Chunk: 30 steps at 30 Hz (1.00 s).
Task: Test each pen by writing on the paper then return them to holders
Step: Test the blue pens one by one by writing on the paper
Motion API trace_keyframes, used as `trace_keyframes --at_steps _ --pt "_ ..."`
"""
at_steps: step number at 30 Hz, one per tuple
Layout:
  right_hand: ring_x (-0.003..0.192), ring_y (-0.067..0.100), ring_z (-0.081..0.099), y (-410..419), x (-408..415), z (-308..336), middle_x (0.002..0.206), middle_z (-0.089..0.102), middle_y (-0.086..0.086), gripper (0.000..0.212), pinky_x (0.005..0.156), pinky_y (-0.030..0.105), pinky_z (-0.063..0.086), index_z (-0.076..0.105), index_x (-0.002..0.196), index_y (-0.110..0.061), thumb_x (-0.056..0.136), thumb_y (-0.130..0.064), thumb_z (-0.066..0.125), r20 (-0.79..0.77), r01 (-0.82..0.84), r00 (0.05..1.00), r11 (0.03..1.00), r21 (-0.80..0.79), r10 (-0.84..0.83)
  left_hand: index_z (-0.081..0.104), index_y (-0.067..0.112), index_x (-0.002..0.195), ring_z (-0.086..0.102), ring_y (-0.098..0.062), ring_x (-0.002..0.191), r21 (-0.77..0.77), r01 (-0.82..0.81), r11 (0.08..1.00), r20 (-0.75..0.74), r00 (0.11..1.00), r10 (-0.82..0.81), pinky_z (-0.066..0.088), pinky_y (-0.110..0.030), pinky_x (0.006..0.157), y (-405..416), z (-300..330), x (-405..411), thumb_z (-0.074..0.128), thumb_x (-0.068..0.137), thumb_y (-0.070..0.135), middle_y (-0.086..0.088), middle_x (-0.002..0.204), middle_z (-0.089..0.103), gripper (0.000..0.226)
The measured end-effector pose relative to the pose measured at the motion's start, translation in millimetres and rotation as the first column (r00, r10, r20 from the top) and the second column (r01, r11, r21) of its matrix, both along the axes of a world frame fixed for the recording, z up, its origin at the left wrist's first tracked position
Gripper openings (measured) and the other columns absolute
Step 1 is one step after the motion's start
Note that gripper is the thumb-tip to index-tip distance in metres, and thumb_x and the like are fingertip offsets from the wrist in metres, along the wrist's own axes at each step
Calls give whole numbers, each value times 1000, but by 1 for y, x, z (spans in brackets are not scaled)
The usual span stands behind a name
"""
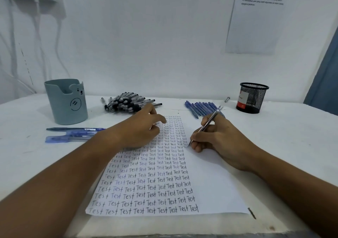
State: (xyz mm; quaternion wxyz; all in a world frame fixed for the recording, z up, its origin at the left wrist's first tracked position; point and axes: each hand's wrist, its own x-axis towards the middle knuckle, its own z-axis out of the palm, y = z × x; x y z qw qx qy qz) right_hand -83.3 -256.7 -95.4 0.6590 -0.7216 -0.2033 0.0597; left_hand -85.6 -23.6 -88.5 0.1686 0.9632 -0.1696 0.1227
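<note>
A white desk (pixel 274 137) stands against a white wall, and nearest the viewer a sheet of paper (pixel 210 182) lies on it, filled with rows of the handwritten word "Test". A small dark mark or fleck sits at the paper's near right corner. The right hand (pixel 217 139) pinches a silver pen (pixel 206 126), its tip touching the paper at the end of a row. The left hand (pixel 140 129) rests on the sheet with fingers loosely spread, covering part of the writing and holding nothing. Left of that forearm lie a few blue capped pens (pixel 73 134). Farther back are a heap of black pens (pixel 126 102) and a row of blue pens (pixel 199 107), partly hidden by the silver pen. A grey-blue bear holder (pixel 65 102) stands far left, a black mesh holder (pixel 251 97) far right. A printed notice (pixel 256 18) hangs on the wall.
</note>
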Motion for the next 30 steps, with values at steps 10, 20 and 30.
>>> trace_keyframes --at_steps 10,20,30 --pt "60 29 61 5 14 27 75 59 21 27 54 30 52 41 93 -11 89 11 57 -74 78 995 973 217 -63 58 21 124 46 2 88 -96 -36 995 158 986 51 36 -6 74 1 -1 0 54 97 16 15 101 42 27" --pt "60 28 64 22 52 28 84 58 24 30 56 29 54 38 105 -12 92 9 55 -97 178 984 873 455 -150 66 16 89 57 -4 77 -285 -74 956 213 967 138 43 -15 66 -3 5 -1 70 85 25 7 85 57 10" --pt "63 33 64 21 41 23 84 63 27 36 65 34 57 40 93 -14 85 17 57 -76 50 997 883 468 -16 65 7 91 67 4 72 -412 -27 911 120 989 84 54 -16 61 -9 5 -3 56 93 -4 0 83 57 14"
